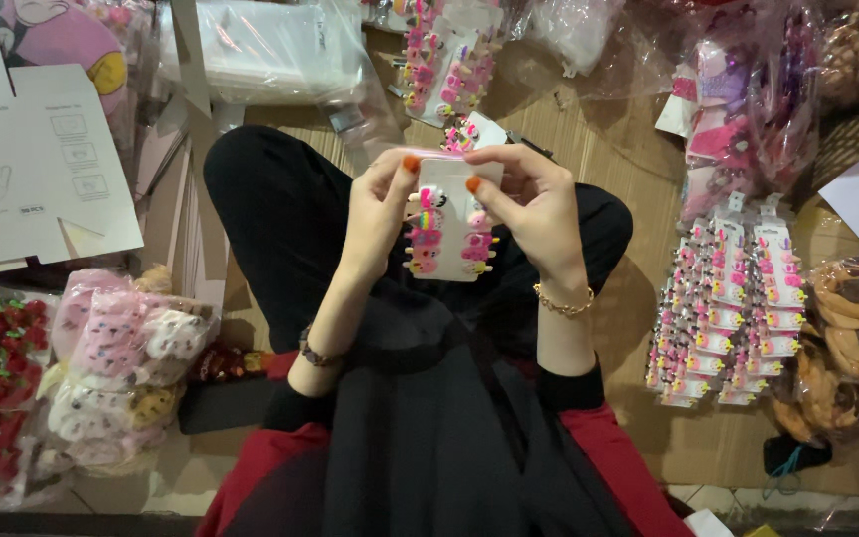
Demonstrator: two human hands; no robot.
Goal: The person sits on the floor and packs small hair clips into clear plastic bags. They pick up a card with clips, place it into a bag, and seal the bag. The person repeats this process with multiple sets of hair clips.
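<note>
Holding a card of small hair clips above the lap

Gripping the white card of hair clips (446,224) from both sides, the left hand (378,214) and the right hand (534,211) keep it upright over the lap, probably so its face is easy to see. Fingers of both hands close on its top edge. The card carries two columns of pink and yellow clips. Similar filled cards (728,318) lie on the cardboard floor (628,149) at the right.

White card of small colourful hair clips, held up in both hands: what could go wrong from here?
1. The white card of small colourful hair clips is pinched only at its top edge by the left hand and right hand; it might bend or slip.
2. Clips near the thumbs could get knocked loose.
</note>
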